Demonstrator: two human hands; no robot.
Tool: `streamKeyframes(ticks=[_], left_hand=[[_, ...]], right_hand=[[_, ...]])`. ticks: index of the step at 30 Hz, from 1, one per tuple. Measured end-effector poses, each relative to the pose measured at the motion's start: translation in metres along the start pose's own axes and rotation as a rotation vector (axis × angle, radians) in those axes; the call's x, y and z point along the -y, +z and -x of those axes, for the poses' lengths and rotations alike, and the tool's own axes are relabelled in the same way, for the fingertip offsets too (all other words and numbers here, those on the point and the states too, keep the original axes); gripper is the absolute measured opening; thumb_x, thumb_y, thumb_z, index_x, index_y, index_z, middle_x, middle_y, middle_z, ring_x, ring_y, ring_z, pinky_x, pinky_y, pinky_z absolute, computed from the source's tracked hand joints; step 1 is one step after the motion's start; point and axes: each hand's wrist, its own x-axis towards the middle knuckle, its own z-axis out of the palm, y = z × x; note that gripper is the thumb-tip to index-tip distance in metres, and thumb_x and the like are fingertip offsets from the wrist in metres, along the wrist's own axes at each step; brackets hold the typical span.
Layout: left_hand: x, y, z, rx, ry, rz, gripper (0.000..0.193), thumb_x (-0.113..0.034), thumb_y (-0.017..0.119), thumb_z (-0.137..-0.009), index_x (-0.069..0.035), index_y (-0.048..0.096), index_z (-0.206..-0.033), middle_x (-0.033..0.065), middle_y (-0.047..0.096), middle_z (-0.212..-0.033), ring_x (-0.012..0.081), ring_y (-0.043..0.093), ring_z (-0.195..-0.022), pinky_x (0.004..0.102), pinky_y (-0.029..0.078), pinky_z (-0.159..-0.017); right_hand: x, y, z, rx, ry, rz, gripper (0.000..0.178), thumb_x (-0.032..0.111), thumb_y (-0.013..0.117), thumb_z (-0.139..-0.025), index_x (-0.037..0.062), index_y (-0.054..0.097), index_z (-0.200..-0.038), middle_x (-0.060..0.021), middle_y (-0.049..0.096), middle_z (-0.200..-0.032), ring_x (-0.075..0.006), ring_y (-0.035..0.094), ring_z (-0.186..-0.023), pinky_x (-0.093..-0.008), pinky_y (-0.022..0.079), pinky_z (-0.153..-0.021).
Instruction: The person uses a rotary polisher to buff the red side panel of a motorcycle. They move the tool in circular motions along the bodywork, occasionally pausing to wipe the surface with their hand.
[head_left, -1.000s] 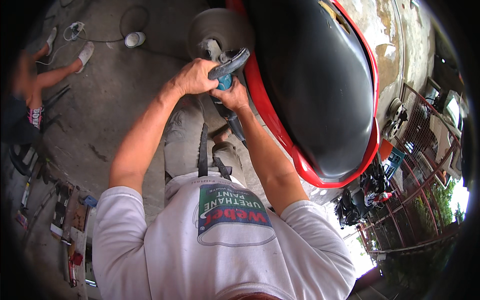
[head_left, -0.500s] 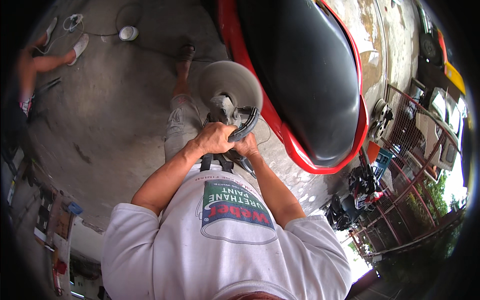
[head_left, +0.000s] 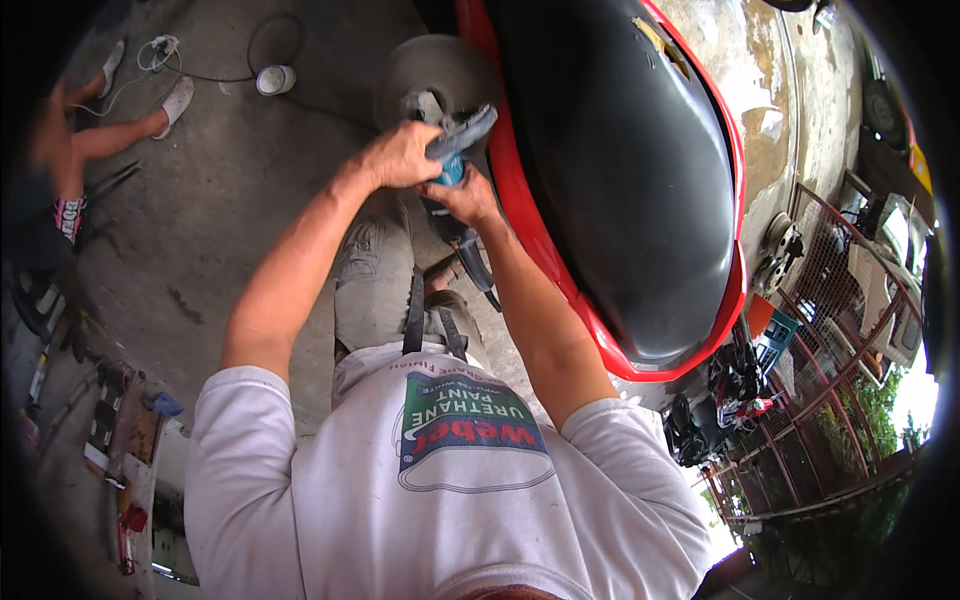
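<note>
Both my hands hold a teal and black polisher [head_left: 452,170] out in front of me. Its wide round pad [head_left: 425,68] is blurred by spinning. The pad's right edge lies against or just over the red side of a car body [head_left: 508,165]; contact cannot be made out. My left hand [head_left: 402,155] is closed at the front of the tool, by the grey loop handle [head_left: 465,130]. My right hand [head_left: 466,196] wraps round the tool's body behind it. The tool's rear and cord trail down beside my right forearm. A large black panel [head_left: 620,180] fills the car's top.
A white bucket [head_left: 275,80] stands on the concrete floor at the upper left, near a cable and a white extension cord [head_left: 160,50]. Another person's legs [head_left: 125,140] show at the left. A wire-mesh fence [head_left: 840,260], a wheel [head_left: 775,250] and a motorcycle [head_left: 715,410] are at the right.
My hands have carried the polisher forward and slightly left along the car's red side. My arms are stretched farther out. The pad spins in both frames.
</note>
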Motion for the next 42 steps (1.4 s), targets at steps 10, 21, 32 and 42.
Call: streamKeyframes(ticks=[10, 21, 32, 42], left_hand=[[-0.015, 0.061, 0.053, -0.004, -0.028, 0.011, 0.03, -0.019, 0.077, -0.081, 0.003, 0.072, -0.101, 0.0235, 0.074, -0.086, 0.0321, 0.074, -0.078, 0.0439, 0.057, -0.075], [-0.091, 0.285, 0.167, 0.05, -0.022, 0.046, 0.022, -0.018, 0.074, -0.086, -0.001, 0.071, -0.1, 0.0292, 0.073, -0.09, 0.0505, 0.073, -0.092, 0.055, 0.058, -0.076], [-0.149, 0.335, 0.175, 0.283, 0.055, -0.128, 0.027, -0.021, 0.071, -0.086, 0.002, 0.071, -0.099, 0.0328, 0.074, -0.096, 0.0518, 0.073, -0.097, 0.0586, 0.058, -0.087], [-0.105, 0.226, 0.14, 0.099, -0.084, -0.096, 0.027, -0.018, 0.074, -0.082, 0.001, 0.07, -0.101, 0.0296, 0.074, -0.093, 0.0497, 0.074, -0.094, 0.0551, 0.058, -0.083]], right_hand=[[-0.048, 0.004, 0.052, 0.08, 0.027, 0.038, 0.104, 0.058, 0.096, -0.059, -0.0005, 0.062, -0.139, -0.0265, 0.075, -0.126, -0.0406, 0.072, -0.121, -0.0471, 0.056, -0.104], [-0.255, -0.006, 0.226, 0.083, -0.058, -0.04, 0.095, 0.052, 0.096, -0.059, 0.0039, 0.067, -0.135, -0.0214, 0.078, -0.121, -0.0358, 0.075, -0.116, -0.0449, 0.055, -0.102], [-0.334, 0.007, 0.297, -0.065, -0.125, -0.292, 0.06, 0.039, 0.088, -0.077, 0.0016, 0.072, -0.121, -0.0152, 0.08, -0.114, -0.0232, 0.074, -0.108, -0.042, 0.057, -0.096], [-0.218, 0.006, 0.186, 0.086, -0.206, -0.229, 0.078, 0.043, 0.094, -0.067, 0.0006, 0.069, -0.128, -0.0166, 0.078, -0.115, -0.026, 0.074, -0.108, -0.0419, 0.056, -0.099]])
